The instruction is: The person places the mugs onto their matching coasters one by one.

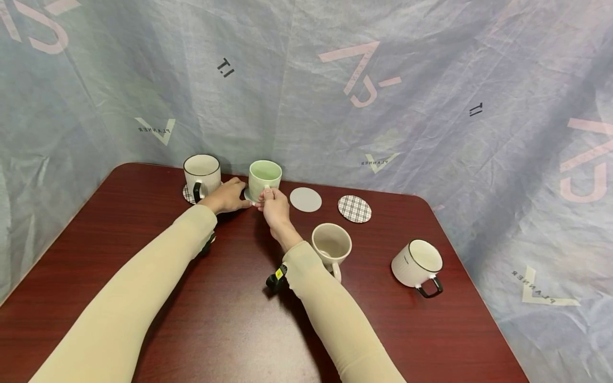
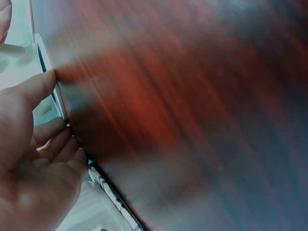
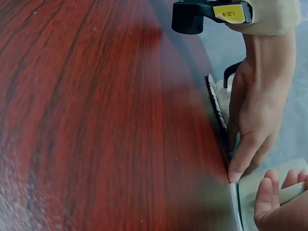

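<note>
A light green mug [image 1: 256, 185] stands at the table's back edge on a pale round coaster [image 1: 248, 196]. My right hand [image 1: 276, 210] grips the mug's handle, which its fingers mostly cover. From the left, my left hand [image 1: 229, 196] holds the coaster's rim [image 2: 44, 55] between thumb and fingers. Close beside that hand, a white ribbed mug [image 1: 203, 169] with a dark rim and black handle sits on a checked coaster [image 1: 188, 193]. In the right wrist view, the green mug [image 3: 247, 198] and the left fingertips at the coaster's rim [image 3: 234, 204] are visible.
A bare grey coaster [image 1: 305, 199] and a checked coaster [image 1: 355, 208] lie right of the green mug. A beige mug [image 1: 331, 242] stands beside my right forearm. Another black-handled white mug [image 1: 415, 264] is farther right. A printed cloth [image 1: 306, 96] hangs behind the table.
</note>
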### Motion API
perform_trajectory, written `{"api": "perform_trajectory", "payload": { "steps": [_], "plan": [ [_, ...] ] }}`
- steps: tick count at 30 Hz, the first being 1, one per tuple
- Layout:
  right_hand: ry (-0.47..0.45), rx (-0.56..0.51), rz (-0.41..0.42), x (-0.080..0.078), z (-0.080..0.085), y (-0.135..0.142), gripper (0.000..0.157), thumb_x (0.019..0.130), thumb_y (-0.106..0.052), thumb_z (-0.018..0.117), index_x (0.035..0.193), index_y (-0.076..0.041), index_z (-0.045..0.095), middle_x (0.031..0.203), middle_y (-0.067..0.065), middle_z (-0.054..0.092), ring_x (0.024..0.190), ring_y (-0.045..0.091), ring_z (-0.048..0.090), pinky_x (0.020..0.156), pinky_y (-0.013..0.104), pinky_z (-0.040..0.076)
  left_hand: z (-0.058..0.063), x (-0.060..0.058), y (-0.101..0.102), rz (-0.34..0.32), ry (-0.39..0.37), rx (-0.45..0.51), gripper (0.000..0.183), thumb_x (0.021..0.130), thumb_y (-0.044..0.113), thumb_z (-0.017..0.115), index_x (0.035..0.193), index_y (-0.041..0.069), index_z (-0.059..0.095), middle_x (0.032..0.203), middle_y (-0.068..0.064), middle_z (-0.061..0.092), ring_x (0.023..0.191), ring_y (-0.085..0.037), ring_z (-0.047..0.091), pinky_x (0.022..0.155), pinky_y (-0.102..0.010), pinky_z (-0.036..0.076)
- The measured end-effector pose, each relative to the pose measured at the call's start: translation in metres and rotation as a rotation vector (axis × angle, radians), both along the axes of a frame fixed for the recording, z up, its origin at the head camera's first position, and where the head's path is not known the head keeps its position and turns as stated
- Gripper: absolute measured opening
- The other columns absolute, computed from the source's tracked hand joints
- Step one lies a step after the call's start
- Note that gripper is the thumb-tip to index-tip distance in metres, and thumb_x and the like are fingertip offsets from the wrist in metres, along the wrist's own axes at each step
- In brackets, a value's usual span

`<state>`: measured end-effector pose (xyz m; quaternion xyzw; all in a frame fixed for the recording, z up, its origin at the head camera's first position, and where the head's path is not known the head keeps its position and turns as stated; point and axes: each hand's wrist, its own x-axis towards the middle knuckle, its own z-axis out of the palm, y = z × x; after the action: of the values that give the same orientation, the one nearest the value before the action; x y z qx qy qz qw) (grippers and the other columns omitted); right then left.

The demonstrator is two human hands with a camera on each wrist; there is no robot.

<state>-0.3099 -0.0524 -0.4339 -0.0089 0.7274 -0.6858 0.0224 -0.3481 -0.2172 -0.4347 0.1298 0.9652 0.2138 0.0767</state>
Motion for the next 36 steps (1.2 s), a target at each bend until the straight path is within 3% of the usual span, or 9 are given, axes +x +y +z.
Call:
{"api": "perform_trajectory", "payload": {
  "steps": [12, 25, 36],
  "plan": [
    [-0.003, -0.014, 0.012, 0.0, -0.0041, -0.0018, 0.035, 0.105, -0.025, 0.044, 0.101, 0.005, 0.061, 0.102, 0.018, 0.066, 0.099, 0.036, 0.067, 0.085, 0.04, 0.055, -0.0014, 0.0, -0.0003, 0.003, -0.001, -0.001, 0.068, 0.093, 0.032, 0.064, 0.143, -0.009, 0.04, 0.145, -0.026, 0.036, 0.133, -0.043, 0.038, 0.111, -0.054, 0.03],
    [-0.008, -0.017, 0.017, 0.0007, -0.005, -0.0042, 0.037, 0.105, -0.024, 0.045, 0.105, 0.009, 0.061, 0.11, 0.029, 0.064, 0.098, 0.038, 0.067, 0.084, 0.04, 0.056, -0.0002, 0.0016, -0.0004, 0.012, -0.008, 0.002, 0.069, 0.094, 0.032, 0.064, 0.143, -0.011, 0.039, 0.146, -0.026, 0.035, 0.134, -0.044, 0.037, 0.111, -0.055, 0.029],
    [-0.004, -0.041, 0.019, 0.0008, -0.0068, -0.0067, 0.035, 0.105, -0.022, 0.046, 0.102, 0.009, 0.062, 0.106, 0.027, 0.065, 0.098, 0.04, 0.067, 0.085, 0.042, 0.056, -0.0011, 0.001, 0.0008, 0.021, -0.018, 0.01, 0.07, 0.094, 0.032, 0.064, 0.143, -0.011, 0.038, 0.147, -0.026, 0.034, 0.133, -0.045, 0.037, 0.11, -0.055, 0.031]
  ]
}}
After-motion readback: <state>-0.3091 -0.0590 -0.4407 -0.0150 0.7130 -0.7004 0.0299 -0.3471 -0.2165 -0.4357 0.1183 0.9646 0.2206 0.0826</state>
